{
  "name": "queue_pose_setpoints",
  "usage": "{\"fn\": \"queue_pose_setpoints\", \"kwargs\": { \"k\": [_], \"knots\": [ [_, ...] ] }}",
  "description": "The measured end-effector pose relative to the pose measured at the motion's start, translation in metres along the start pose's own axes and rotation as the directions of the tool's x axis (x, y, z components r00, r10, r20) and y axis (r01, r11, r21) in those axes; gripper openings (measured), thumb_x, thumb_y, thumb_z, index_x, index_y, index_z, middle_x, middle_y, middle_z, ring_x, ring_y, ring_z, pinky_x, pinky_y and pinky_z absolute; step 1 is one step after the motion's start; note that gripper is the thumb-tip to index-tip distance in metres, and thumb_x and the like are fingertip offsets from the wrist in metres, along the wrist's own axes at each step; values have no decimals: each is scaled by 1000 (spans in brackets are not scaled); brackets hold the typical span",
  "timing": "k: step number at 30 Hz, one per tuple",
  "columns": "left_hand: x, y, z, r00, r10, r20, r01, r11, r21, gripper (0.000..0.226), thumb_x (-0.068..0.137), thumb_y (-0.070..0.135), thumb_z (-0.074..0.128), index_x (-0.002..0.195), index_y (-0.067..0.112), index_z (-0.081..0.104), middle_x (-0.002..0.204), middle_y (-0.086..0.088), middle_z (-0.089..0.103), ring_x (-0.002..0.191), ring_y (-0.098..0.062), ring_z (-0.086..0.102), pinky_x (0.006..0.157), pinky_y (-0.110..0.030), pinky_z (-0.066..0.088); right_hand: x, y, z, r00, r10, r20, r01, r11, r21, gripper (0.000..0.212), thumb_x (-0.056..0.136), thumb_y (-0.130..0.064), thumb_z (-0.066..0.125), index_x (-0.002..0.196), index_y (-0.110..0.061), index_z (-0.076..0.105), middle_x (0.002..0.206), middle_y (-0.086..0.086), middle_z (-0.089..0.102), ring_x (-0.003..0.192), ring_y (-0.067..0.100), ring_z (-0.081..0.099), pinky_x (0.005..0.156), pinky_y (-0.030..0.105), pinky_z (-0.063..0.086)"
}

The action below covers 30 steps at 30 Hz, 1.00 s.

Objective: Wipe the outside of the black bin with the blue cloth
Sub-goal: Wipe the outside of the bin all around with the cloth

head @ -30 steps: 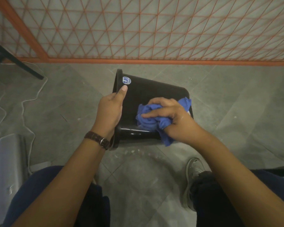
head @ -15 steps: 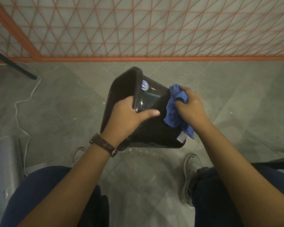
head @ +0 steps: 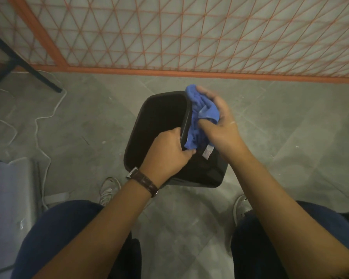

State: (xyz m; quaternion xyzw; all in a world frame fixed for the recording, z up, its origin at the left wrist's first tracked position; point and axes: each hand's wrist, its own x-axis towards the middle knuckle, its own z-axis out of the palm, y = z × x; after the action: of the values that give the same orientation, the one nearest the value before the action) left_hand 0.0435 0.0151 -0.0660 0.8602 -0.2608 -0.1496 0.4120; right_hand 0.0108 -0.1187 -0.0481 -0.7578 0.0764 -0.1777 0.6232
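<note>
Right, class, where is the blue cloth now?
Head view, centre: the blue cloth is bunched in the right hand against the right outer side of the black bin.

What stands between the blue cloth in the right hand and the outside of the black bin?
Nothing visible. The right hand holds the blue cloth against the outer wall of the black bin, by its rim. The left hand grips the rim beside the cloth's near end.

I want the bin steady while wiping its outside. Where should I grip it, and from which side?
I'd grip the rim from the mouth side, as the left hand does: the bin is tipped with its mouth open toward you, leaving the outer wall free for the cloth.
</note>
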Motion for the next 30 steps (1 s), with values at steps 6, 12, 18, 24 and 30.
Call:
{"fn": "queue_pose_setpoints", "kwargs": {
  "k": [6, 12, 18, 24, 30],
  "knots": [
    [-2, -7, -5, 1000, -1, -11, 1, 1000, -20, 19, 76, 14, 74, 77, 20, 55, 76, -1, 65, 74, -18, 64, 65, -21, 45, 9, 3, 4, 937, -305, 168, 344, 890, -299, 36, 71, 10, 57, 105, 0, 62, 107, -15, 53, 109, -8, 51, 98, 19, 42],
    [1, -11, -5, 992, -76, -102, 71, 996, -59, 32, 77, 4, 62, 51, 17, 46, 48, 3, 50, 46, -8, 48, 46, -12, 32, -5, 4, 13, 873, -331, 359, 450, 831, -327, 26, 68, 9, 66, 91, -2, 66, 103, -2, 62, 105, 9, 59, 96, 33, 47],
    [-1, -5, -6, 994, -53, -99, 45, 996, -82, 53, 75, 0, 68, 46, 30, 35, 35, 11, 35, 38, 4, 46, 42, -7, 30, -13, 9, 5, 902, -308, 303, 391, 880, -271, 25, 69, 10, 65, 90, -4, 68, 102, 1, 65, 104, 11, 60, 96, 28, 46],
    [0, -5, -2, 995, 25, -98, -24, 1000, 16, 37, 76, 17, 73, 59, 27, 42, 49, 12, 44, 48, -5, 46, 47, -11, 29, -4, 16, 1, 938, -274, 213, 339, 854, -395, 32, 70, -2, 63, 97, -18, 68, 115, -5, 62, 104, 29, 59, 91, 43, 45],
    [-2, -6, -9, 999, -1, -34, 2, 999, 37, 22, 80, 27, 71, 66, 25, 54, 59, 5, 57, 59, -8, 57, 55, -20, 40, 15, -1, -3, 967, -249, 60, 248, 853, -459, 33, 69, 9, 57, 92, -12, 68, 102, -15, 60, 102, 0, 56, 89, 22, 47]
  ]
}}
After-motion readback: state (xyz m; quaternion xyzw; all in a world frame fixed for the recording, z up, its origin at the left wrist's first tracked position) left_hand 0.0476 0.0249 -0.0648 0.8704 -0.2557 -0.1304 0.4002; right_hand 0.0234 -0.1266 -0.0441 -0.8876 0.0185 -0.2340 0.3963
